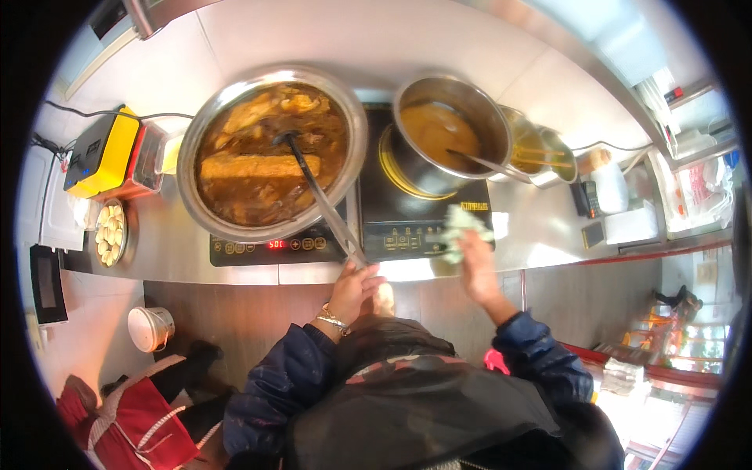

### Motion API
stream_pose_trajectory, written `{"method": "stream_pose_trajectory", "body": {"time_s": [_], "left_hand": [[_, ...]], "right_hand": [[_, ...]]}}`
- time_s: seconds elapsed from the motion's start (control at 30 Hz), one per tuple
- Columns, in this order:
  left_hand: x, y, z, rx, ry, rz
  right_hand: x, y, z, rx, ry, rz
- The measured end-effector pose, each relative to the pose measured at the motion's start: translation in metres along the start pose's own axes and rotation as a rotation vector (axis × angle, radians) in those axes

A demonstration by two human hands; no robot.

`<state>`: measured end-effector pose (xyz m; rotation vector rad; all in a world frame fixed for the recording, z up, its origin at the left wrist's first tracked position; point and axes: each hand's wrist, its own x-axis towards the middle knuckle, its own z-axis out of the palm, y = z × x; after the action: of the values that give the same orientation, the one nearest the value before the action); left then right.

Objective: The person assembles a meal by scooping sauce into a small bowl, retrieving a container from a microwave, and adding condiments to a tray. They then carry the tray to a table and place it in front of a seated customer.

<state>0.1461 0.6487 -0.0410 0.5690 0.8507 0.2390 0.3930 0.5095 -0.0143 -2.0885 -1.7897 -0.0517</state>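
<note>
A ladle rests with its dark head in a wide metal pot of brown stew, its handle sloping over the near rim. My left hand is at the end of that handle, fingers around it. In my right hand is a pale green cloth, slightly blurred, over the front right part of a black induction cooker. Behind the cloth, a deep steel pot of light brown liquid stands on the cooker, a second ladle leaning out over its right rim.
To the left are a bowl of peeled eggs and a yellow-and-black device. Smaller pots, a calculator-like device and a white container stand at the right. A white bucket is below the counter, near a person in a red apron.
</note>
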Motion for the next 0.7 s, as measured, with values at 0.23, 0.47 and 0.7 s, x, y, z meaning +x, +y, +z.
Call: {"method": "stream_pose_trajectory", "body": {"time_s": [0.23, 0.47, 0.7], "left_hand": [[-0.004, -0.006, -0.004, 0.143, -0.088, 0.027], [-0.019, -0.018, -0.036, 0.059, -0.017, -0.079], [-0.078, -0.028, -0.104, -0.137, 0.239, -0.058]], "right_hand": [[-0.004, -0.049, 0.023, -0.027, 0.028, -0.022], [-0.018, -0.08, 0.071, 0.161, -0.154, -0.251], [-0.063, -0.023, 0.068, -0.105, 0.013, 0.08]]}}
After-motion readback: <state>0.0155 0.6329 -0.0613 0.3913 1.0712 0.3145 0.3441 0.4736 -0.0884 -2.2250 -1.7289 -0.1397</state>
